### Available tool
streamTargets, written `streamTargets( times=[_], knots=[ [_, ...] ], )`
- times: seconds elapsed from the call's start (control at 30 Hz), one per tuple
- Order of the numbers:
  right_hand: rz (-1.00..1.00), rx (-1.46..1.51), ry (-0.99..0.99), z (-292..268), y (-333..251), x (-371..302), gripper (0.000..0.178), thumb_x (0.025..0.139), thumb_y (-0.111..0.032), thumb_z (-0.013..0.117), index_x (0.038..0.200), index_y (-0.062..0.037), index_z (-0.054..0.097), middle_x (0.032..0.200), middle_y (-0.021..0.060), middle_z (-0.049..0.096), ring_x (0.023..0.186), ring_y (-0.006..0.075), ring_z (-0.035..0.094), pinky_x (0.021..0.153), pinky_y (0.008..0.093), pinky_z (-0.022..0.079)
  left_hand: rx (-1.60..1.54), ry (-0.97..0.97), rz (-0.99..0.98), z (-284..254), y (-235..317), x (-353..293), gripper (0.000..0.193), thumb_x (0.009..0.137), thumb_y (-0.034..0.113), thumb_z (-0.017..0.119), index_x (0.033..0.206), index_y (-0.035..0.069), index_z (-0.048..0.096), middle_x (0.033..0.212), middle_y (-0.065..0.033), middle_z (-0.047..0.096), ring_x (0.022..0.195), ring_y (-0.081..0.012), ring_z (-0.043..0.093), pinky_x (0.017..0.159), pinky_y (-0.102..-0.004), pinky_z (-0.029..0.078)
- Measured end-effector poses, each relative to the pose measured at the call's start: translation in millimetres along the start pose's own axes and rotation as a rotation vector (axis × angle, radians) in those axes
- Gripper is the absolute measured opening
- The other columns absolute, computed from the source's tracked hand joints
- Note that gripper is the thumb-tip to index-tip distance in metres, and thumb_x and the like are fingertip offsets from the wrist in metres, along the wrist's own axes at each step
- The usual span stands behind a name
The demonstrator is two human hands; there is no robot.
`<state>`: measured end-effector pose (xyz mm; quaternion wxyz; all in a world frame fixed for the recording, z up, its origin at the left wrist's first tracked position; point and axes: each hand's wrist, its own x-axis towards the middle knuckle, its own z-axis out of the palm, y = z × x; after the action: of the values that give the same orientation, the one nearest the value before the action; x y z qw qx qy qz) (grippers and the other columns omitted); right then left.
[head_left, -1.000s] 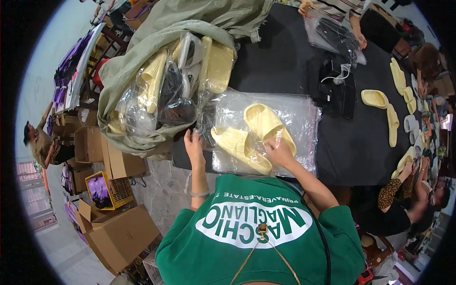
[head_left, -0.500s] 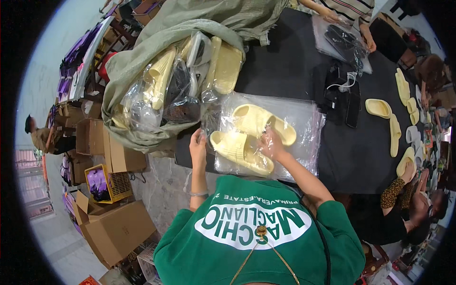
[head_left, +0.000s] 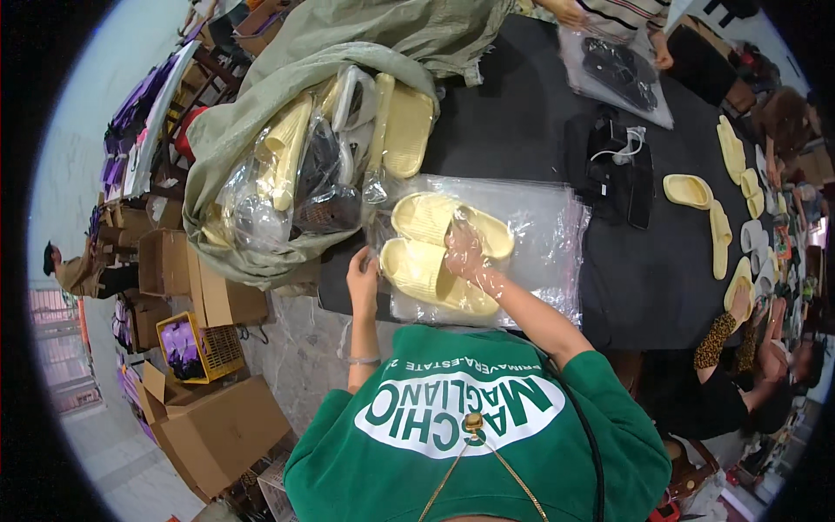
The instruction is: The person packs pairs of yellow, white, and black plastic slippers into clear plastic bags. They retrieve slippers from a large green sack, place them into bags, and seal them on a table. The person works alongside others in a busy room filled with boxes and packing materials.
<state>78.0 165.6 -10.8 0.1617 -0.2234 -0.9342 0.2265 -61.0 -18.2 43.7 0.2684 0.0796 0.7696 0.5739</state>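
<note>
A pair of pale yellow slide slippers (head_left: 432, 271) lies side by side, with clear film over them, on a flat stack of clear plastic bags (head_left: 544, 239). My right hand (head_left: 465, 252) grips the slippers at their inner sides, its fingers between the two and film wrapped about the hand and wrist. At the toe ends, my left hand (head_left: 363, 277) is closed in a pinch at the edge of the clear bag; its fingertips are partly hidden. The black table (head_left: 513, 104) bears all this.
Close by on the left, a green woven sack (head_left: 209, 174) holds several bagged slippers. A black device with a white cable (head_left: 622, 157) lies right of the bags. Loose yellow slippers (head_left: 687, 190) sit farther right. Across the table, a person handles bagged black slippers (head_left: 617, 74).
My right hand has moved left with the slippers, pushing them toward my left hand, and the two slippers now lie more evenly together. Across the table, the person's hands have shifted.
</note>
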Motion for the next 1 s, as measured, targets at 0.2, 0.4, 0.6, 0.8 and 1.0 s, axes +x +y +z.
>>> streamTargets(
  times=[0.2, 0.4, 0.6, 0.8, 1.0],
  knots=[
    [-0.111, 0.025, 0.018, -105.0, -16.5, 2.2, 0.014, 0.060, -0.013, 0.058, 0.072, -0.0059, 0.061, 0.077, 0.0111, 0.053, 0.082, 0.0302, 0.051, 0.072, 0.0430, 0.036, -0.475, -0.069, -0.146, -12.2, 59.4, -28.6, 0.058, 0.094, 0.041, 0.049, 0.141, 0.013, 0.032, 0.125, -0.0080, 0.050, 0.097, -0.0150, 0.054, 0.073, -0.0298, 0.044],
    [-0.039, -0.117, 0.049, -166.0, 2.8, -25.0, 0.009, 0.054, -0.008, 0.058, 0.061, -0.0041, 0.058, 0.076, 0.0126, 0.055, 0.080, 0.0296, 0.053, 0.073, 0.0421, 0.037, -0.289, -0.159, -0.092, 10.8, 61.7, -32.3, 0.040, 0.088, 0.019, 0.063, 0.116, -0.007, 0.051, 0.074, -0.0028, 0.059, 0.060, -0.0097, 0.057, 0.055, -0.0228, 0.051],
    [0.239, 0.265, 0.276, -207.7, 45.3, -62.0, 0.027, 0.074, -0.012, 0.066, 0.099, -0.0023, 0.067, 0.104, 0.0167, 0.063, 0.101, 0.0351, 0.055, 0.089, 0.0394, 0.042, -0.288, -0.029, -0.027, 13.4, 24.0, -38.9, 0.033, 0.099, 0.028, 0.041, 0.104, -0.003, 0.052, 0.074, -0.0112, 0.062, 0.056, -0.0190, 0.063, 0.051, -0.0257, 0.050],
    [0.432, 0.571, 0.288, -226.8, 65.6, -100.1, 0.029, 0.074, -0.002, 0.065, 0.103, 0.0003, 0.066, 0.111, 0.0162, 0.061, 0.107, 0.0302, 0.055, 0.091, 0.0343, 0.042, -0.491, -0.036, -0.187, 19.3, 28.3, -43.9, 0.045, 0.097, 0.043, 0.038, 0.110, 0.001, 0.045, 0.102, -0.0168, 0.059, 0.082, -0.0225, 0.065, 0.059, -0.0285, 0.051],
    [0.257, 0.358, 0.238, -222.1, 51.5, -94.9, 0.029, 0.073, -0.006, 0.068, 0.101, -0.0001, 0.066, 0.111, 0.0176, 0.059, 0.104, 0.0341, 0.055, 0.090, 0.0364, 0.042, -0.081, -0.120, -0.199, 46.8, 39.0, -13.5, 0.061, 0.086, 0.049, 0.056, 0.119, -0.001, 0.048, 0.103, -0.0104, 0.058, 0.075, -0.0174, 0.063, 0.053, -0.0231, 0.042]
  ],
)
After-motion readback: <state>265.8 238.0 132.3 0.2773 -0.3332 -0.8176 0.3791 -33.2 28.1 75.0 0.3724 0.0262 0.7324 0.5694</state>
